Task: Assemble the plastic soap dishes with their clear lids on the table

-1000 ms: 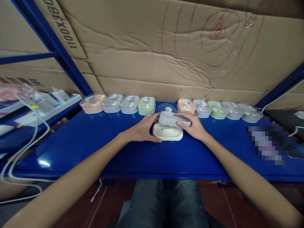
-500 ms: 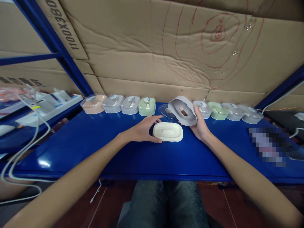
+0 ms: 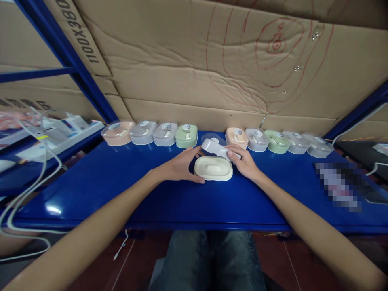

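A cream oval tray (image 3: 214,169) with a raised middle lies on the blue table in front of me. Around its left end curves my left hand (image 3: 182,166), fingers and thumb spread apart, the thumb by the front rim. My right hand (image 3: 244,161) grips the right end of a grey plastic box shell (image 3: 216,148), tilted just above and behind the tray. Part of a clear lid (image 3: 214,138) with a round label shows behind the shell, which hides the rest. To the right of the lid stands a peach lidded box (image 3: 236,137).
Several lidded boxes in peach, grey and green, such as the green box (image 3: 186,136), line the table's back edge. Behind rises a cardboard wall (image 3: 169,81). White cables (image 3: 45,169) and power strips (image 3: 63,135) are at left. A blurred-out item (image 3: 339,186) lies at right.
My right hand has turned the grey shell over and lowered it leftward toward the cream tray. The peach box behind it has come into view. My left hand has hardly moved.
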Tool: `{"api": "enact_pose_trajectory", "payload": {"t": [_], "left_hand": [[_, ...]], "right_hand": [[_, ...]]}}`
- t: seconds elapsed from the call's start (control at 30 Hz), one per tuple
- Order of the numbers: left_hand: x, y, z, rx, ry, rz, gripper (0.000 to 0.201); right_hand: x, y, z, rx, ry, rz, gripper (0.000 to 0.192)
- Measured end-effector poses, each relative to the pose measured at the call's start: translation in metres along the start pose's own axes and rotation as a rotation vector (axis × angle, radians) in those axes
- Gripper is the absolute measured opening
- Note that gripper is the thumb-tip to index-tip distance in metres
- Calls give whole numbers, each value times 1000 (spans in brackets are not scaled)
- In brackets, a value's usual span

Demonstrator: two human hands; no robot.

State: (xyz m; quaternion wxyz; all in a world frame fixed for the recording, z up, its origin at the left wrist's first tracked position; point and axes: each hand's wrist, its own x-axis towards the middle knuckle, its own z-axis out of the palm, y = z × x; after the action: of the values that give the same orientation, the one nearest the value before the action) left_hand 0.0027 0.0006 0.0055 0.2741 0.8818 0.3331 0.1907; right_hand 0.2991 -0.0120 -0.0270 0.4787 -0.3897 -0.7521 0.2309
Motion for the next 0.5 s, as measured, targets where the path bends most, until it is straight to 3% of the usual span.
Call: {"api": "enact_pose_trajectory", "payload": {"t": [0.07, 0.3, 0.5], "left_hand": [[0, -1, 0, -4, 1, 14, 97], [-1, -8, 3, -44, 30, -34, 136], [-2, -11, 4, -18, 12, -80, 137]], "right_hand": [[-2, -4, 0, -26, -26, -38, 53], [-7, -12, 2, -177, -131, -127, 52], [-11, -17, 4, -310, -224, -160, 56]]}}
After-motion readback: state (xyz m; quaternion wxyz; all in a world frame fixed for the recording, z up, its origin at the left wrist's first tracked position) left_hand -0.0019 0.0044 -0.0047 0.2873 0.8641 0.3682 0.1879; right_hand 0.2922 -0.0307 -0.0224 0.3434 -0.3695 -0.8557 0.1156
